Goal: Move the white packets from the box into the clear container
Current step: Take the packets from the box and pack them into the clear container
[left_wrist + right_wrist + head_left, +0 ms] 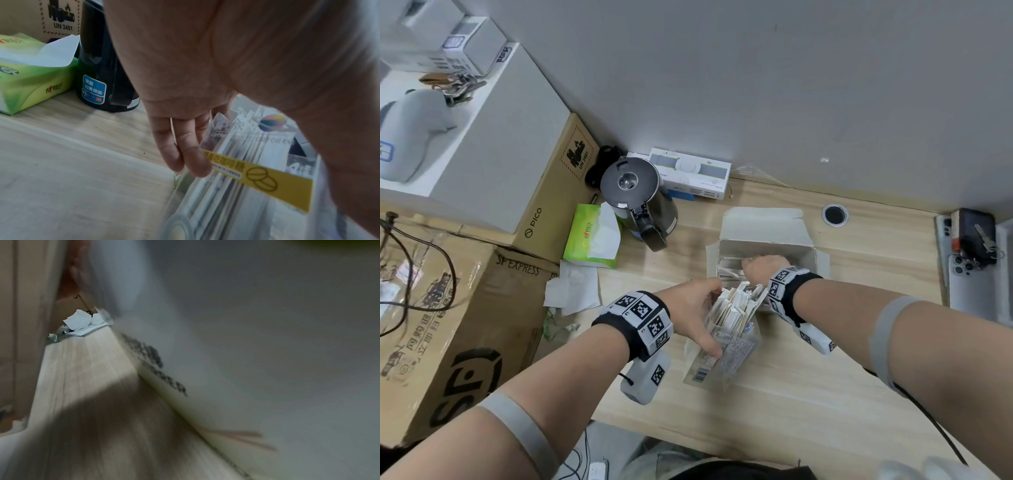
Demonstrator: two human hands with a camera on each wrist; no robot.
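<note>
- Our left hand [690, 313] reaches forward from the lower left, its fingers [191, 155] and thumb wrapped around the clear container [736, 346].
- Our right hand [760, 269] is turned down into the box [801, 255], fingers hidden, so we cannot tell their state.
- Both wrists wear marker-covered bands; both forearms carry grey straps.

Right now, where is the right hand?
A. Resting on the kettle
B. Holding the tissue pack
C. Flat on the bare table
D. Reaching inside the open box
D: the right hand reaches down into the open box, among the white packets left there.
</note>
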